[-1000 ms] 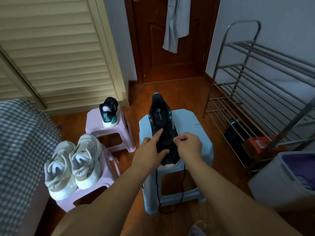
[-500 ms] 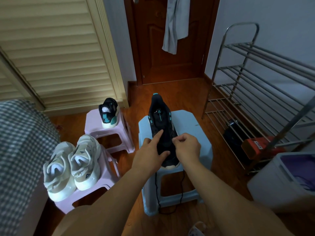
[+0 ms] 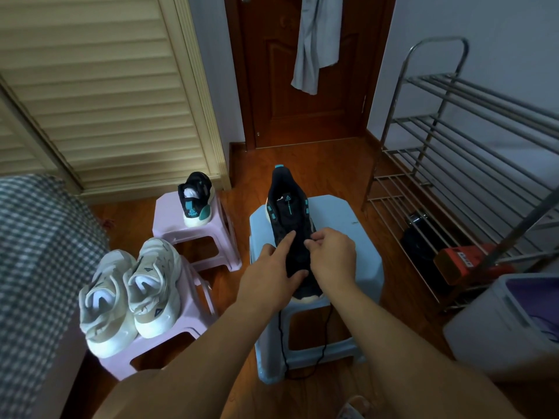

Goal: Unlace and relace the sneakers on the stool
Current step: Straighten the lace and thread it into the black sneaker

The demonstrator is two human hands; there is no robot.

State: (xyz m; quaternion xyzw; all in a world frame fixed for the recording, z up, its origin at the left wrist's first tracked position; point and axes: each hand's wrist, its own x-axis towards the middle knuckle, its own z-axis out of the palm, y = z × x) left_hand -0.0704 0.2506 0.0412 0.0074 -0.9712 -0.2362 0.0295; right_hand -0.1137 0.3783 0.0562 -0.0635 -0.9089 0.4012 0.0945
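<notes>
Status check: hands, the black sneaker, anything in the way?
Left hand flat on black sneaker atop light blue plastic stool. Right hand pinching its black lace. Nothing obstructing.

There was one view only, from a wide-angle camera worn on the person's head, looking forward and steeply down. Both forearms ran up from the bottom edge to the left hand [image 3: 266, 275] and right hand [image 3: 331, 261], which sat close below the lens near the middle, over a black sneaker [image 3: 289, 219] on a blue stool [image 3: 348, 225]. The view faced a brown door [image 3: 305, 122] at the far end of the wooden floor [image 3: 329, 167]. The wide lens bent the edges, taking in a metal rack [image 3: 453, 164] on the right and a slatted door [image 3: 99, 92] on the left.
</notes>
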